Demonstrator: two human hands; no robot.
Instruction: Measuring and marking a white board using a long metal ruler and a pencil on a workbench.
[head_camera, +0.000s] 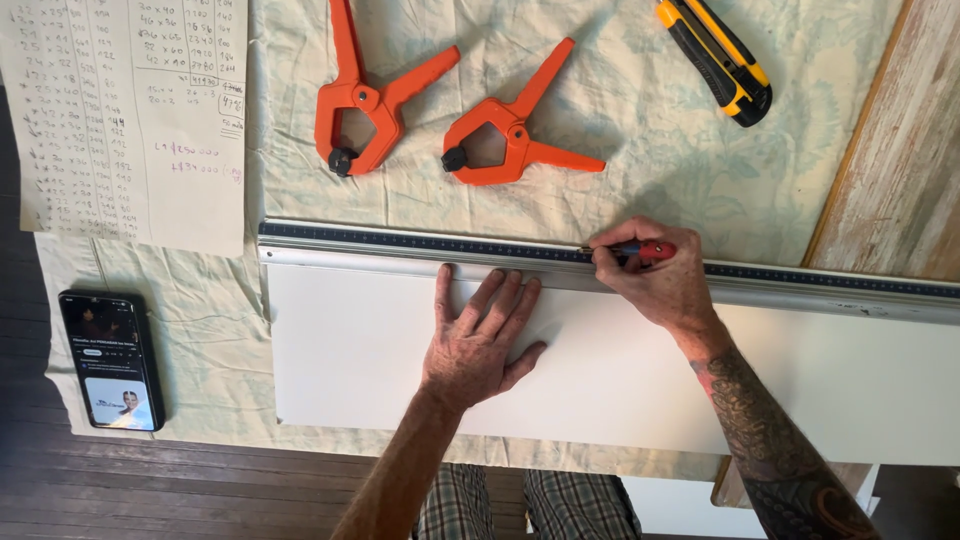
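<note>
Phone (112, 360) and a sheet of handwritten figures (130, 110) sit far left. Left hand (480, 340) lies flat, fingers spread, on the white board (620, 380). Keep that pressure steady against the straightedge (420, 243). Right hand (655, 280), fingers pinched on a red pencil (645, 252), marks along the edge. Two orange spring clamps (370, 110) and a yellow utility knife (720, 60) lie beyond, well clear.

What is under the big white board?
The white board lies on a pale patterned cloth, seen around its edges. A left hand presses on top. Whatever is beneath its middle is covered.
</note>
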